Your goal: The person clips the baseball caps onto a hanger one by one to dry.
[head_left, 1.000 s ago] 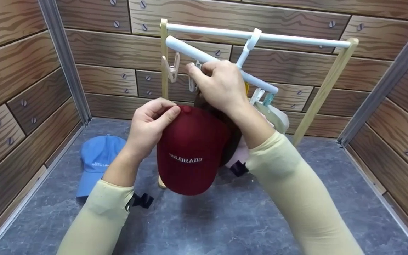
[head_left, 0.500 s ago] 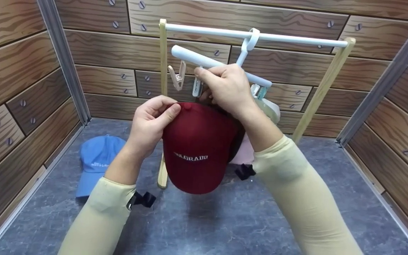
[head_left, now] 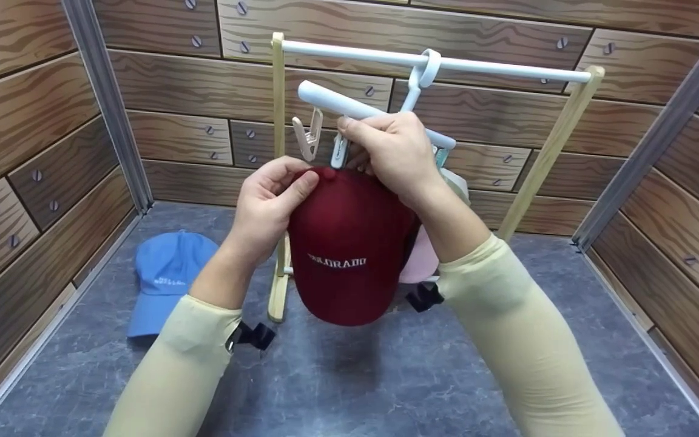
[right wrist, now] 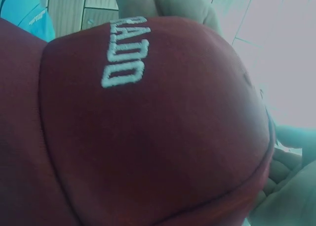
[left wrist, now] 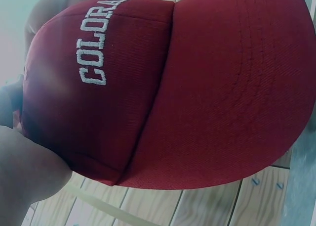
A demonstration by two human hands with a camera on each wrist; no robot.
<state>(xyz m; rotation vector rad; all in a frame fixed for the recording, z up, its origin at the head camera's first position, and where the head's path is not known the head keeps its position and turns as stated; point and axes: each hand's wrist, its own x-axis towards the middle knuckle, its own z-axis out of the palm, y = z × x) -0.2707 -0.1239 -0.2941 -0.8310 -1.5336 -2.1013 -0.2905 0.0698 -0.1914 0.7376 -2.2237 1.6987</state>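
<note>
A dark red baseball cap [head_left: 349,227] with white COLORADO lettering hangs brim down between both hands. My left hand [head_left: 270,203] pinches its crown beside the top button, thumb in front. My right hand [head_left: 401,152] pinches a pale clothespin [head_left: 340,150] whose lower end meets the top of the cap. The clothespin hangs below a light blue hanger bar [head_left: 349,100], which tilts down to the right. Left of it dangles an empty beige clothespin [head_left: 308,136]. In the left wrist view the cap's brim [left wrist: 237,92] fills the right side; in the right wrist view, its crown [right wrist: 173,117] does.
The hanger's hook loops over the white rail [head_left: 507,68] of a wooden-legged rack. Behind my right hand hang a pink cap [head_left: 420,261] and a pale one [head_left: 455,185]. A blue cap [head_left: 167,279] lies on the grey floor at left. Wood-patterned walls surround the space.
The cap and my left hand have moved right and slightly up, bringing the crown to the pale clothespin. The hanger bar's left end has dropped and shifted right.
</note>
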